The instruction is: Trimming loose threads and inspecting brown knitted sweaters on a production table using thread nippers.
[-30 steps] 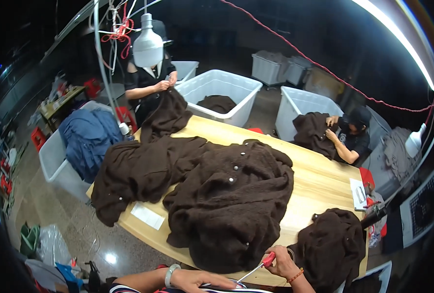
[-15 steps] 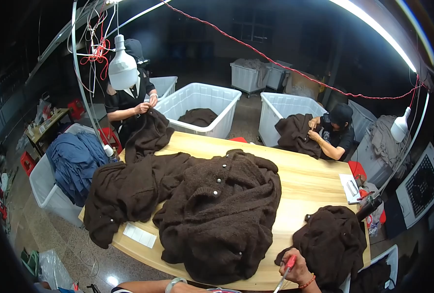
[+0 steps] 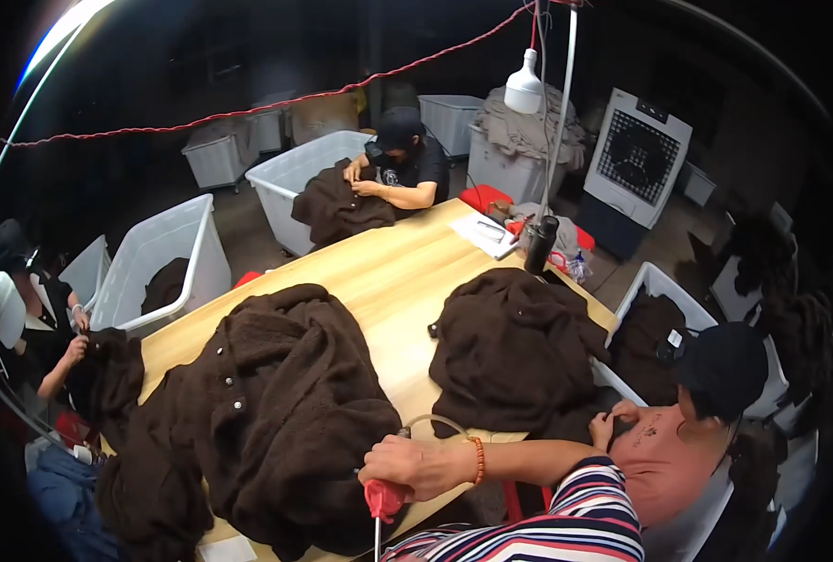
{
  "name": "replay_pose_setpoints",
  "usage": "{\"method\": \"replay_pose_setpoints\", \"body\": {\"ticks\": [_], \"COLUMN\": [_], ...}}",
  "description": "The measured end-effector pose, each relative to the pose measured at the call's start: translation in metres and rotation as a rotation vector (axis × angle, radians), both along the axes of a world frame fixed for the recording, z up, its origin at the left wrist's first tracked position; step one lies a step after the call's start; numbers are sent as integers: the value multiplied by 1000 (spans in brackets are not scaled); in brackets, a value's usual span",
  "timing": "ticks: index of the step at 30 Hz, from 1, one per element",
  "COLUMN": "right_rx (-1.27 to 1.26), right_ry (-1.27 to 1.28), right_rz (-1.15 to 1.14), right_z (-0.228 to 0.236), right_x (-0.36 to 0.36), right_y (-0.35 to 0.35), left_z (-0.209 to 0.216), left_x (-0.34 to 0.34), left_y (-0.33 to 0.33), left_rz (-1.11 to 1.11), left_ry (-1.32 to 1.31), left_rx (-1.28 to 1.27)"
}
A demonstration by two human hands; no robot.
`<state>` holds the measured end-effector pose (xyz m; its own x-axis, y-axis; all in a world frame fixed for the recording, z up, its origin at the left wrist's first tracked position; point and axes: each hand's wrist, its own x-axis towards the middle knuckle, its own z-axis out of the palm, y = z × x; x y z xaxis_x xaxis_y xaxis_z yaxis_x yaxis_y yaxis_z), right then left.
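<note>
My right hand (image 3: pixel 414 466) reaches in from the lower right, its fingers closed round a red-handled tool with a thin metal rod (image 3: pixel 384 500). The rod points down toward the lower edge; its exact kind is unclear. A thin curved tube (image 3: pixel 430 420) loops beside the hand. Just left lies a large dark brown knit garment (image 3: pixel 294 421) with pale buttons, heaped on the wooden table (image 3: pixel 379 272). Another brown garment (image 3: pixel 515 351) lies beyond my hand, to the right. My left hand is out of view.
One co-worker (image 3: pixel 402 169) handles brown knitwear across the table, another (image 3: pixel 46 328) at far left. A third person (image 3: pixel 678 440) sits close on the right, beside my arm. White bins (image 3: pixel 168 258) surround the table. A black bottle (image 3: pixel 541 245) and white papers (image 3: pixel 482 234) occupy the far corner.
My view has swung to the right, bringing the person seated there into sight. My right hand still grips the red-handled tool, now beside the large garment. My left forearm has left the view.
</note>
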<state>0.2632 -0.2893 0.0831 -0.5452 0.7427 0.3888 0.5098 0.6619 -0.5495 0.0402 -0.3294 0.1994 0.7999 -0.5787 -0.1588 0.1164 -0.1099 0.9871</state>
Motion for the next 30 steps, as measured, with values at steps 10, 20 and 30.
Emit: {"method": "replay_pose_setpoints", "body": {"ticks": [10,20,30], "right_rx": [37,-33,6], "right_ry": [219,100,-509], "right_rz": [-184,-166,-24], "right_z": [-17,22,3], "right_x": [38,18,-18], "right_y": [-22,4,5], "left_z": [-101,-90,-204], "left_x": [-86,-71,-117], "left_y": [25,27,-2], "left_rz": [503,423,737], "left_ry": [-483,-674,-99], "left_rx": [-305,-402,-233]}}
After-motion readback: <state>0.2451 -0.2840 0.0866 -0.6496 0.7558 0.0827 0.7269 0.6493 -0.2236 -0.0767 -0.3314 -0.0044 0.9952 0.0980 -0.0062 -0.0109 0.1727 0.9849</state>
